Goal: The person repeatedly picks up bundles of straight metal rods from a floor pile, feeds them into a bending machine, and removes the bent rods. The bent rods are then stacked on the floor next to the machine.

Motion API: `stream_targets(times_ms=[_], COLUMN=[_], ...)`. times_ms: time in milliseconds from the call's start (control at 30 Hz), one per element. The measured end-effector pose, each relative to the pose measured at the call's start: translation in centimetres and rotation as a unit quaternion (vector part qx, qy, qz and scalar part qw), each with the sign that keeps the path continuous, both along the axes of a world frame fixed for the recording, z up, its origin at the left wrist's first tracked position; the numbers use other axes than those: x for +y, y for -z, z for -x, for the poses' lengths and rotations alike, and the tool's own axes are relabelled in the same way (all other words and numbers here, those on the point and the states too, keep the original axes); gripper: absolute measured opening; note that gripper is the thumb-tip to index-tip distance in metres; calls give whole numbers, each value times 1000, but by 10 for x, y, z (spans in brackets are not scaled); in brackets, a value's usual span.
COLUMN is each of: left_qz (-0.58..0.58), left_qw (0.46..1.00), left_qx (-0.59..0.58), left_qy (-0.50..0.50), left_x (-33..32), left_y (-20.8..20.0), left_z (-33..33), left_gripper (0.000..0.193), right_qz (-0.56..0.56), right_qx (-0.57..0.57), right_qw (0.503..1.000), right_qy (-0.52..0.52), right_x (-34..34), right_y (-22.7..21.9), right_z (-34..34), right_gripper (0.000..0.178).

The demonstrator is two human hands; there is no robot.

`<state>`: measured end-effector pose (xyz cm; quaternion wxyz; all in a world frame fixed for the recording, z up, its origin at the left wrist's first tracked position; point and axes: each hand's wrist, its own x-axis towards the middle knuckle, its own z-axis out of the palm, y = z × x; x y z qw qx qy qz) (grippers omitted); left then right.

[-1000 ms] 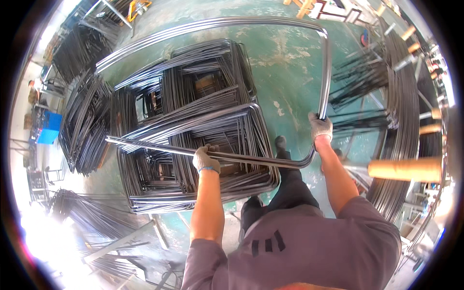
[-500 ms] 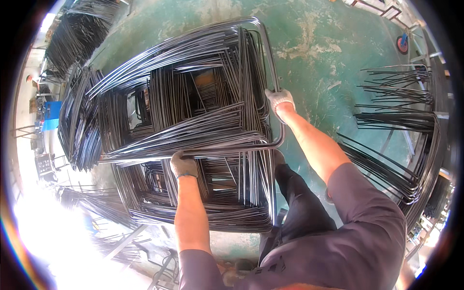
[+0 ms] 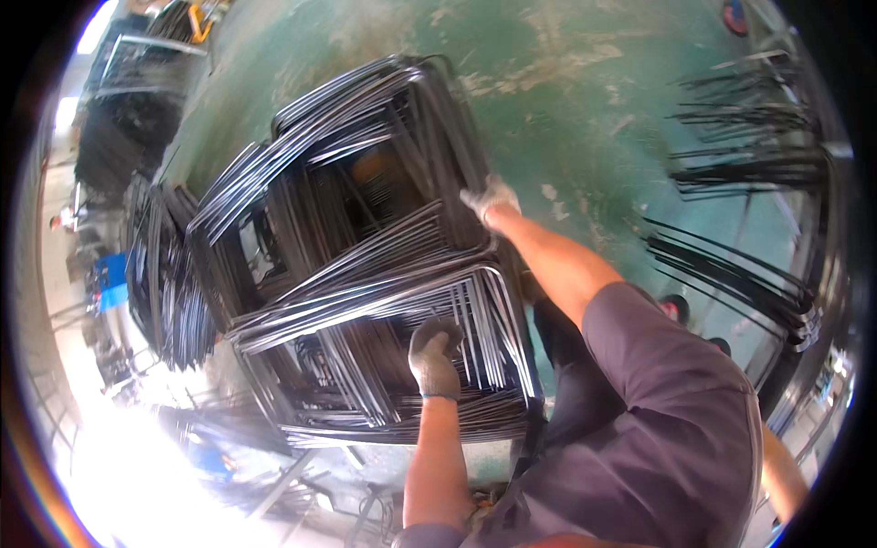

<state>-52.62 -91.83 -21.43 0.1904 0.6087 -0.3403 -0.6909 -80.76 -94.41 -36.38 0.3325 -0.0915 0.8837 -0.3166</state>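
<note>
A big stack of dark bent metal tube frames lies before me, the U-shaped tubes piled over one another with rounded corners toward my right. My left hand, in a pale glove with darkened fingers, is over the near part of the stack. Its fingers are extended, the thumb stands apart, and no tube shows in it. My right hand, also gloved, is at the right edge of the far frames. Its fingers look spread against the tube bends, slightly blurred. Whether it presses on them is hard to see.
More bent tubes hang on a rack along the right side. Another tube bundle stands left of the stack, with a dark pile behind it. The green floor is worn. A person's arm shows at lower right.
The tube frame I held has come to rest among the stacked frames. My left hand has let go and moved right; my right hand no longer wraps its tube. The view has shifted.
</note>
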Motion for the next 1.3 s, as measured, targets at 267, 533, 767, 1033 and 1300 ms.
stream_targets(times_ms=[267,533,767,1033,1300], left_qz=[-36,-86,-85,-65,-24], left_qw=[985,926,872,910,855], left_qx=[77,37,9,33,81], left_qy=[149,365,482,407,511], left_x=[107,151,208,239,356], left_y=[-26,6,-41,-63,-95], left_z=[-57,-156,-171,-147,-120], left_gripper=[32,19,18,19,37], right_qz=[-6,-103,-309,-325,-219], right_qx=[17,485,171,154,111], right_qw=[1000,807,766,820,915], right_qy=[13,320,537,446,320], right_x=[298,565,752,737,777], right_y=[-136,-311,-278,-277,-267], right_z=[-144,-262,-259,-228,-207], right_gripper=[51,28,79,61,26])
